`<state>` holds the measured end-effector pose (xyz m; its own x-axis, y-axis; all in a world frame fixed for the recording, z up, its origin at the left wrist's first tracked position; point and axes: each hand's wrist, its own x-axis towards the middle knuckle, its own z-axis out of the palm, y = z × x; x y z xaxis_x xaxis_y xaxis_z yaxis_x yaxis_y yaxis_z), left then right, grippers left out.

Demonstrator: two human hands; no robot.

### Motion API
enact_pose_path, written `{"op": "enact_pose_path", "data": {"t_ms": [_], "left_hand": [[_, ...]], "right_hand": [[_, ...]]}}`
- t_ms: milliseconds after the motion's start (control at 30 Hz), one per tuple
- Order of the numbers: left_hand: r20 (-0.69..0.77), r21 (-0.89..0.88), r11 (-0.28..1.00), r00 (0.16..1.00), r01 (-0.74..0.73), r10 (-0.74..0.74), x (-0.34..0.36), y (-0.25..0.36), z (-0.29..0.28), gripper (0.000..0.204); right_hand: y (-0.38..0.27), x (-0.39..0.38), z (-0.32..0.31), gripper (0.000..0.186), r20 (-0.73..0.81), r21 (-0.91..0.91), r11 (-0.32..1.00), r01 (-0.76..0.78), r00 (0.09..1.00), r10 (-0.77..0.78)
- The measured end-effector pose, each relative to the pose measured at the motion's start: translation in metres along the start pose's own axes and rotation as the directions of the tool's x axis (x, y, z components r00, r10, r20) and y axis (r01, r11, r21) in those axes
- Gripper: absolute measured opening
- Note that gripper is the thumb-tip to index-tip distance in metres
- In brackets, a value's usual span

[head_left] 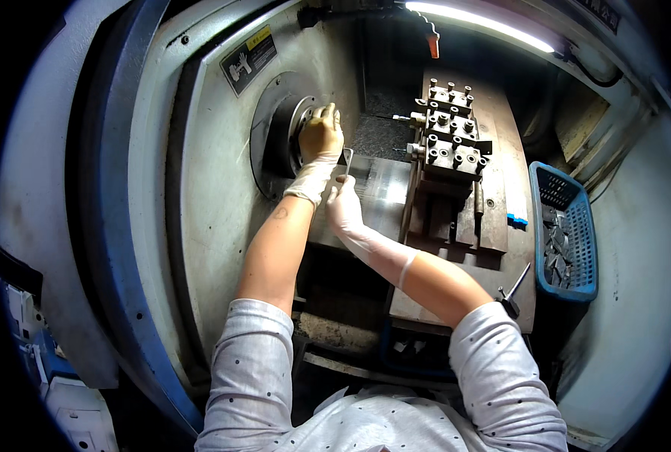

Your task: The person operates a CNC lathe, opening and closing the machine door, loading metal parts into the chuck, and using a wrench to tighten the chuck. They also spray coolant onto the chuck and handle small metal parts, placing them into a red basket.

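Both my hands wear thin whitish gloves and work at the round dark spindle chuck (284, 132) of a lathe. My left hand (322, 135) presses against the chuck's face with its fingers curled; what they close on, if anything, is hidden. Just below and to its right, my right hand (343, 205) pinches a small bright metal piece (347, 159) that stands up from its fingertips. The exact kind of that piece cannot be made out. Its upper end sits close beside my left hand.
Right of my hands, tool holders (452, 143) with several bolts stand on the brown slide (494, 128). A blue plastic basket (593, 256) of metal parts is at the far right. An orange-handled valve (433, 45) hangs above. A shiny metal plate (381, 188) lies behind my right hand.
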<state>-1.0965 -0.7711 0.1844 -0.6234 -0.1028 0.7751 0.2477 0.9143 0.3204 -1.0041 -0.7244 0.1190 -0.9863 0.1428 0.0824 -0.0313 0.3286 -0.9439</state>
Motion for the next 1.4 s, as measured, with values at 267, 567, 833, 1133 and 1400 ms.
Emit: {"op": "enact_pose_path", "data": {"t_ms": [267,567,833,1133,1400], "left_hand": [[0.557,0.215,0.977,0.823,-0.009,-0.115,0.050,0.007,0.006,0.019],[0.461,0.132,0.988,0.877,0.083,-0.135,0.044,0.007,-0.001,0.020],[0.684,0.255,0.966,0.698,0.046,-0.214,0.068,0.004,0.016,0.019],[0.729,0.216,0.972,0.678,-0.096,-0.095,0.068,0.009,0.019,0.017],[0.537,0.189,0.968,0.808,0.167,-0.244,0.053,0.010,0.002,0.021]], "right_hand": [[-0.034,0.025,-0.009,0.034,0.293,0.350,0.814,-0.464,0.879,0.375],[0.012,0.010,-0.012,0.025,0.100,-0.160,0.985,0.059,0.994,-0.043],[-0.004,0.014,-0.013,0.018,0.274,0.111,0.988,-0.104,0.959,0.070],[0.034,0.026,-0.014,0.022,0.081,-0.252,0.963,0.096,0.994,-0.078],[0.025,0.068,-0.027,0.019,0.457,-0.031,0.960,-0.277,0.851,0.260]]}}
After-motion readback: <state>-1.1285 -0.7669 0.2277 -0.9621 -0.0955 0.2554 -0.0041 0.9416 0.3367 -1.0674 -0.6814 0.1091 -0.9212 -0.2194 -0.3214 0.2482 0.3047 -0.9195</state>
